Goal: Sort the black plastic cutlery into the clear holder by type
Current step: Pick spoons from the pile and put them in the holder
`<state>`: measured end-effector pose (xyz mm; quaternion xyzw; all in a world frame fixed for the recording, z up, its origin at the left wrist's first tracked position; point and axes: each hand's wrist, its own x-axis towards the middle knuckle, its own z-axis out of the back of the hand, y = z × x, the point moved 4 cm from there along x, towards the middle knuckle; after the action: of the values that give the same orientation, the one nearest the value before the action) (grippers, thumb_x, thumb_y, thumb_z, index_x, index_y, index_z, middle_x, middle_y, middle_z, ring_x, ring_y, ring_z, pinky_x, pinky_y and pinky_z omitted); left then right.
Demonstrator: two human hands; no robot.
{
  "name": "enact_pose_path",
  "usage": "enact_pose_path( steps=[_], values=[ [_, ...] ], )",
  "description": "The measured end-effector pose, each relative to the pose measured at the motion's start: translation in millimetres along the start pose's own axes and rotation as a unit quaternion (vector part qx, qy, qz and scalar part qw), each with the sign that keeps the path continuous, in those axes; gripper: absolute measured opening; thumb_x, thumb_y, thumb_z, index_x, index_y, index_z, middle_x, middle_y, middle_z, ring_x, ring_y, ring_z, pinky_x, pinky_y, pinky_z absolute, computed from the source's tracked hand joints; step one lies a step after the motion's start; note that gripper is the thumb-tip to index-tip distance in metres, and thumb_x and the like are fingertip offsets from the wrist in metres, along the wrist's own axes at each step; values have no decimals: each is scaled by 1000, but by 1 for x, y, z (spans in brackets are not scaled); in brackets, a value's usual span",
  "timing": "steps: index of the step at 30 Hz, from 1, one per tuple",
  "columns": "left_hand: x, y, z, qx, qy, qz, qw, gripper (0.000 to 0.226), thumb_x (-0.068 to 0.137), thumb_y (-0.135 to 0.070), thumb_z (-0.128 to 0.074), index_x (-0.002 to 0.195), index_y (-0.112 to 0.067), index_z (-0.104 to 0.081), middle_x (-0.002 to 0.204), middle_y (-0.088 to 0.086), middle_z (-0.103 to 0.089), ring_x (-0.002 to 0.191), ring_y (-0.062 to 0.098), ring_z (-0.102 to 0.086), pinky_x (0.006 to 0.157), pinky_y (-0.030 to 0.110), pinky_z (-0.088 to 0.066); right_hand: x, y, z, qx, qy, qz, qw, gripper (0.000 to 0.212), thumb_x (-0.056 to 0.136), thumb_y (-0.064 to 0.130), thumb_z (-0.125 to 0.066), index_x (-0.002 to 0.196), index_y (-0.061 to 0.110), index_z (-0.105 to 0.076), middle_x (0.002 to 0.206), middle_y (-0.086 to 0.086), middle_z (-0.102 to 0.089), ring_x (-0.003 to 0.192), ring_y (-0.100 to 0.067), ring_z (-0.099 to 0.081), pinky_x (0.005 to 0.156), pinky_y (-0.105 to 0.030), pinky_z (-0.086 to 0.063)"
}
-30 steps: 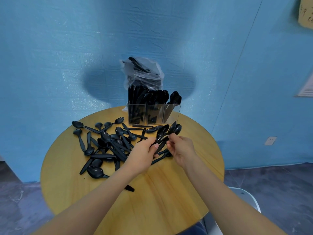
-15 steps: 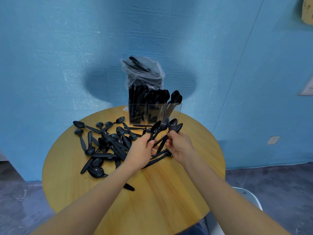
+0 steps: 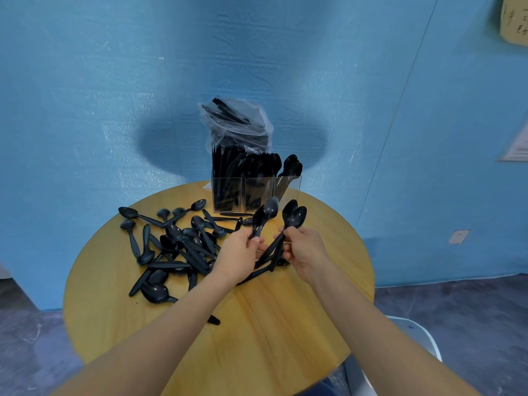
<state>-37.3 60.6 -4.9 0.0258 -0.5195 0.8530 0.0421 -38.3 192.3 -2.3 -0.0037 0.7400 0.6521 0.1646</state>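
My left hand (image 3: 238,254) grips the handles of two black spoons (image 3: 267,212), bowls tilted up towards the holder. Just to its right, my right hand (image 3: 304,250) holds two more black spoons (image 3: 295,217) the same way. Both hands hover above the round wooden table (image 3: 257,324), a short way in front of the clear holder (image 3: 288,190). The holder has three compartments packed with upright black cutlery; spoons lean in the right one. A loose pile of black spoons (image 3: 177,244) lies on the table to the left of my hands.
A clear plastic bag (image 3: 237,124) of more black cutlery stands behind the holder against the blue wall. One stray black piece (image 3: 213,320) peeks out beside my left forearm. A white chair (image 3: 411,338) sits at the lower right, by the table's edge.
Both hands have lifted off the table with their spoons and drawn slightly apart. The spoon bowls now point up towards the holder.
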Motion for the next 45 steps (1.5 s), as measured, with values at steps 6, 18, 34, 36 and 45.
enact_pose_path(
  steps=[6, 18, 34, 36, 45],
  values=[
    [-1, -6, -9, -4, 1, -10, 1000, 19, 100, -15, -40, 98, -17, -58, 92, 0, -67, 83, 14, -64, 73, 28, -53, -1, -4, 2, -79, 26, 44, 996, 25, 95, 8, -46, 79, 8, -64, 65, -7, -55, 53, -15, -44, 51, -25, -35],
    [-3, -13, -23, -22, 16, -13, 1000, 20, 100, -18, -43, 103, -9, -60, 91, 8, -68, 82, 21, -65, 73, 28, -54, -5, -7, 9, -135, -8, 128, 982, 4, 91, 10, -60, 91, 7, -63, 78, -7, -67, 64, -15, -63, 59, -27, -52],
    [-9, -13, -10, -88, 36, 5, 995, 21, 102, -13, -34, 109, -17, -54, 79, -2, -57, 62, 10, -46, 57, 22, -40, -8, 22, 12, -169, -37, 200, 964, 16, 90, 24, -63, 103, 14, -62, 85, 1, -62, 72, -10, -60, 61, -21, -49],
    [-8, -13, -8, -76, 36, -3, 996, 20, 102, -14, -33, 100, -18, -52, 79, -1, -56, 63, 11, -46, 57, 23, -38, -8, 26, 10, -143, -38, 196, 969, 16, 91, 22, -62, 105, 14, -58, 83, 1, -61, 68, -7, -60, 56, -15, -48],
    [-11, -18, -2, -35, 57, -36, 997, 22, 102, -15, -33, 91, -28, -48, 81, -2, -57, 62, 8, -49, 59, 20, -40, -6, 23, 4, -118, -2, 178, 977, 21, 99, 13, -46, 109, 6, -63, 81, -2, -67, 66, -5, -63, 74, -21, -55]
  ],
)
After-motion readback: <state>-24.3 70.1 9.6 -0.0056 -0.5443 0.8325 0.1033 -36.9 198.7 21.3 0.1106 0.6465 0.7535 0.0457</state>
